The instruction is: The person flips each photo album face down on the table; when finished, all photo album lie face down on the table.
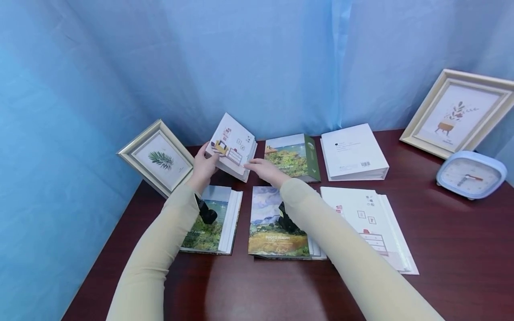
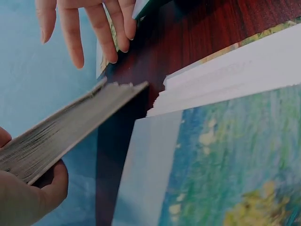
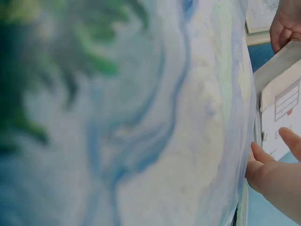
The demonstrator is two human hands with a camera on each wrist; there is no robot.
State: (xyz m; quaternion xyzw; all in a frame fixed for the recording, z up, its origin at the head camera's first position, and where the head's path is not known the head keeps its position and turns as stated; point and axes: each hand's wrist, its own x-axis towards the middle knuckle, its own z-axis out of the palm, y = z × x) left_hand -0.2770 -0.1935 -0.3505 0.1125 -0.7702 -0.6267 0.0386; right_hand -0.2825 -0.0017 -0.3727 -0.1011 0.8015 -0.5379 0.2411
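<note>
1. Lifting is the step judged to be in hand: a small white album (image 1: 233,145) is held tilted above the table (image 1: 441,249), just behind the blue-sky album (image 1: 210,220) and beside the leaf picture frame (image 1: 157,157).
2. The left hand (image 1: 204,166) is closed on the album's lower left edge, thumb on the cover; in the left wrist view its page block (image 2: 61,134) is gripped.
3. The right hand (image 1: 265,170) is kept wide, fingers straight, near the album's right edge; contact cannot be told.
4. The next move is judged to call for a second hold on that right edge, clear of the green-spined album (image 1: 293,157).
</note>
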